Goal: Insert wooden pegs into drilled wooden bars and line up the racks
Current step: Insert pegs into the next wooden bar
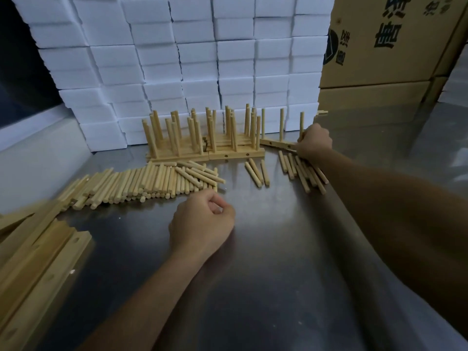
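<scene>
1. We work on a dull grey metal table [266,287]; everything below is placed relative to the row of finished racks of pale wooden bars with upright pegs [202,138] standing at the table's far side.
2. Directly behind the racks rises a wall of stacked white foam blocks [177,59].
3. Behind and to the right of the racks stand brown cardboard cartons with black printed characters [390,41].
4. Well in front of the racks and to the left, at the table's near corner, lies a stack of pale drilled wooden bars without pegs [38,264].
5. Just in front of the racks, spreading leftward, lies a long heap of loose pale wooden pegs [141,184].
6. Touching the racks' right end lies the pale drilled wooden bar being filled [277,143], with three pegs upright in it.
7. Our right hand [314,143] grips the far right end of that bar, fingers curled round it.
8. Our left hand [201,222] rests in front of the racks near the heap, curled into a loose fist, holding nothing we can see.
9. In front of the racks' right end lie three loose pegs [257,171]; further right, under our right hand, lies a small cluster of pegs [301,172].
</scene>
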### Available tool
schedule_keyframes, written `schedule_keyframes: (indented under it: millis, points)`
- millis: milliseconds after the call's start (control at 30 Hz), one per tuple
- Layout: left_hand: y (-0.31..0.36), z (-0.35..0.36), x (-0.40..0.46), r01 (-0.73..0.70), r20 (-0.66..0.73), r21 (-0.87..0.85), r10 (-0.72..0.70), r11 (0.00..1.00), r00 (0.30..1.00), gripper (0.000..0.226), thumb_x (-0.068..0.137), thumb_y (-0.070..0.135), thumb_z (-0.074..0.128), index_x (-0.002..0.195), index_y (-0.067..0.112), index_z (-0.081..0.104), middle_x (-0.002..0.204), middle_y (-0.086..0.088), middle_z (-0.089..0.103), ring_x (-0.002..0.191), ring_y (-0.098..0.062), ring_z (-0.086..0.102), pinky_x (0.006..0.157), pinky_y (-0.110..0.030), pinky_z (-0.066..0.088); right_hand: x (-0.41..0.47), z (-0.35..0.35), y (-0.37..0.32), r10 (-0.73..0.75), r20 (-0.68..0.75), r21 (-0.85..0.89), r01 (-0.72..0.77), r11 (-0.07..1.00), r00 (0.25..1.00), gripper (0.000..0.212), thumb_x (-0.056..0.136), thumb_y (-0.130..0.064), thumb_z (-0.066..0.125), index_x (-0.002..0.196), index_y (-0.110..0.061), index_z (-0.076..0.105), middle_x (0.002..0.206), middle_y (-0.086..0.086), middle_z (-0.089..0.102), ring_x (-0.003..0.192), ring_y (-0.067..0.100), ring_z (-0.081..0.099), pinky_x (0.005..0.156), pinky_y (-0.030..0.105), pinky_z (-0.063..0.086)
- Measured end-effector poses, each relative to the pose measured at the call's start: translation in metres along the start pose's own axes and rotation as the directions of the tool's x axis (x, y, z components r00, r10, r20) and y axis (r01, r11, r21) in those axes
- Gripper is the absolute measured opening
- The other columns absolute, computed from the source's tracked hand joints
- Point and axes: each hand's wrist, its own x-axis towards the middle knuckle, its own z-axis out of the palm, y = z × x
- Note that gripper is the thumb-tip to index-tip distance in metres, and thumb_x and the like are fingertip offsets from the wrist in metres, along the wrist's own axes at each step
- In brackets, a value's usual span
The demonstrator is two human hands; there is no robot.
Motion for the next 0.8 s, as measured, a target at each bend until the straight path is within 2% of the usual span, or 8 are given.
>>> schedule_keyframes:
  millis: [133, 267, 333, 433, 500, 567, 633, 800]
  points:
    - [0.006, 0.007, 0.009, -0.103, -0.02, 0.353, 0.118, 0.93, 0.993, 0.017, 0.085, 0.041, 0.058, 0.074, 0.032, 0.048, 0.066, 0.013, 0.052, 0.063, 0.0, 0.041, 0.051, -0.023, 0.025, 0.02, 0.014, -0.001, 0.011, 0.042, -0.004, -0.011, 1.0, 0.999, 0.016, 0.088, -0.006, 0.064, 0.104, -0.002, 0.062, 0.106, 0.017, 0.064, 0.092, 0.03, 0.061, 0.073, 0.033, 0.051]
    - [0.007, 0.011, 0.013, -0.152, -0.019, 0.468, 0.182, 0.871, 0.983, 0.02, 0.09, 0.044, 0.05, 0.077, 0.03, 0.044, 0.066, 0.009, 0.052, 0.061, -0.002, 0.04, 0.051, -0.028, 0.026, 0.034, 0.022, -0.005, 0.033, 0.041, -0.035, -0.032, 0.999, 0.999, 0.026, 0.087, -0.005, 0.062, 0.112, -0.003, 0.062, 0.118, 0.018, 0.06, 0.107, 0.034, 0.06, 0.093, 0.043, 0.054]
    - [0.007, 0.012, 0.015, -0.162, -0.012, 0.494, 0.193, 0.854, 0.981, 0.023, 0.091, 0.044, 0.047, 0.075, 0.028, 0.041, 0.067, 0.008, 0.053, 0.061, -0.006, 0.044, 0.053, -0.029, 0.03, 0.04, 0.026, -0.006, 0.034, 0.021, -0.026, -0.033, 0.999, 0.999, 0.022, 0.085, 0.001, 0.061, 0.107, -0.001, 0.062, 0.11, 0.017, 0.062, 0.097, 0.032, 0.063, 0.084, 0.039, 0.056]
    - [0.008, 0.013, 0.015, -0.158, -0.012, 0.49, 0.188, 0.857, 0.982, 0.025, 0.09, 0.044, 0.046, 0.072, 0.027, 0.04, 0.067, 0.008, 0.054, 0.063, -0.008, 0.047, 0.057, -0.031, 0.032, 0.046, 0.029, -0.008, 0.03, -0.034, 0.008, -0.03, 1.0, 0.999, 0.013, 0.083, 0.007, 0.061, 0.093, -0.001, 0.062, 0.084, 0.012, 0.062, 0.073, 0.026, 0.065, 0.058, 0.03, 0.053]
    - [0.007, 0.013, 0.016, -0.154, -0.013, 0.481, 0.183, 0.863, 0.983, 0.025, 0.09, 0.044, 0.047, 0.071, 0.028, 0.04, 0.066, 0.008, 0.053, 0.063, -0.007, 0.046, 0.056, -0.03, 0.031, 0.047, 0.03, -0.007, 0.032, -0.077, 0.036, -0.029, 0.999, 0.997, 0.011, 0.083, 0.007, 0.062, 0.082, -0.003, 0.06, 0.064, 0.008, 0.058, 0.047, 0.018, 0.058, 0.038, 0.021, 0.04]
    - [0.006, 0.015, 0.017, -0.156, -0.013, 0.471, 0.184, 0.868, 0.983, 0.025, 0.089, 0.043, 0.048, 0.071, 0.028, 0.039, 0.065, 0.008, 0.052, 0.062, -0.006, 0.046, 0.054, -0.029, 0.03, 0.047, 0.03, -0.006, 0.03, -0.082, 0.067, -0.025, 0.997, 0.996, 0.01, 0.085, 0.004, 0.06, 0.079, -0.004, 0.06, 0.058, 0.007, 0.057, 0.033, 0.013, 0.053, 0.031, 0.016, 0.033]
    - [0.005, 0.015, 0.017, -0.161, -0.018, 0.475, 0.193, 0.865, 0.981, 0.025, 0.09, 0.043, 0.048, 0.072, 0.028, 0.04, 0.065, 0.008, 0.052, 0.061, -0.005, 0.044, 0.051, -0.026, 0.027, 0.047, 0.028, -0.007, 0.022, -0.029, 0.068, -0.02, 0.997, 0.999, 0.006, 0.086, 0.002, 0.058, 0.085, -0.002, 0.062, 0.062, 0.01, 0.062, 0.033, 0.014, 0.057, 0.034, 0.018, 0.039]
    - [0.004, 0.015, 0.018, -0.156, -0.033, 0.474, 0.195, 0.867, 0.98, 0.025, 0.088, 0.042, 0.05, 0.07, 0.027, 0.042, 0.063, 0.008, 0.053, 0.059, -0.004, 0.043, 0.05, -0.025, 0.024, 0.042, 0.024, -0.009, -0.015, 0.087, 0.036, 0.012, 0.999, 0.996, 0.013, 0.085, 0.001, 0.056, 0.096, 0.001, 0.064, 0.088, 0.017, 0.067, 0.071, 0.029, 0.067, 0.065, 0.038, 0.061]
